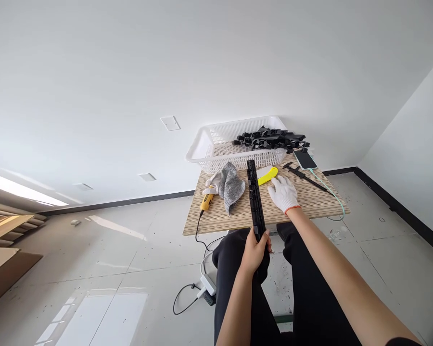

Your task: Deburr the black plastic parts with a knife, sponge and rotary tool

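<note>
My bare left hand (255,251) is wrapped round the lower end of a long, narrow black plastic part (255,197), held upright over my lap at the table's front edge. Notches and clips run along its side. My right hand (284,193), in a white knitted glove with an orange cuff, rests on the table with its fingers stretched forward. Its fingertips lie right by a yellow utility knife (268,176); whether they touch it I cannot tell. Left of the black part lie a crumpled grey cloth (231,187) and a yellow corded tool (207,201).
A white plastic basket (198,153) at the table's back holds several black parts (274,138). Black calipers (303,176) and a phone (305,160) on a teal cable are at right. A power strip (208,284) with cables lies on the floor; cardboard (7,269) stands far left.
</note>
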`<state>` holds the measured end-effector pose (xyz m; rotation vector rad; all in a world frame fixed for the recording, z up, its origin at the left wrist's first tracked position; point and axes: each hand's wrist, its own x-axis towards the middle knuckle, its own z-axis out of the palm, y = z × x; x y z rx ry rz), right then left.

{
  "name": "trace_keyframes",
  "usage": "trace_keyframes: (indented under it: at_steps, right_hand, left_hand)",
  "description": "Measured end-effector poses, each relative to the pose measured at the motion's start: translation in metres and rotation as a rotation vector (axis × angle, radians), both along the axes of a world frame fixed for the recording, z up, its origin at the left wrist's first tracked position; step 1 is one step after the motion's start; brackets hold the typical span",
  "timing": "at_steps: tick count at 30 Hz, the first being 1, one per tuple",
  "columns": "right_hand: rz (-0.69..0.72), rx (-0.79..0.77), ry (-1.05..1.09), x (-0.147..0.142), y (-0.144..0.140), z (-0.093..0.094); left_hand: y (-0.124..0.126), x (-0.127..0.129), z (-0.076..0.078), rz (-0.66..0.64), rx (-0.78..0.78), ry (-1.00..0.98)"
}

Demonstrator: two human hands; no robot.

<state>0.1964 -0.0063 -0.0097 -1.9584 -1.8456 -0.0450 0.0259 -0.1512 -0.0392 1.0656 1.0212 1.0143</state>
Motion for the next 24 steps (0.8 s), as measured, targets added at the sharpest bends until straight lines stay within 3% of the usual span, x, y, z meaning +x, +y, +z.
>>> trace_keyframes:
  at_steps: [3, 8, 13, 24]
  right_hand:
    - [-0.080, 0.043, 0.064, 0.027, 0.007, 0.000]
    - [-0.315, 0.032, -0.014, 0.057, 0.011, -0.003]
    - [-0.331, -0.050, -0.100, 0.053, 0.012, 0.004]
    - [-0.387, -0.362, -0.154, 0.027, 0.028, 0.043]
  left_hand:
    - [-0.001, -0.002, 0.002, 0.008, -0.019, -0.014]
    - [-0.002, -0.006, 0.003, 0.020, -0.087, -0.076]
    - [0.000, -0.007, 0.004, 0.023, -0.137, -0.072]
    - [0.001, -0.008, 0.004, 0.028, -0.167, -0.003]
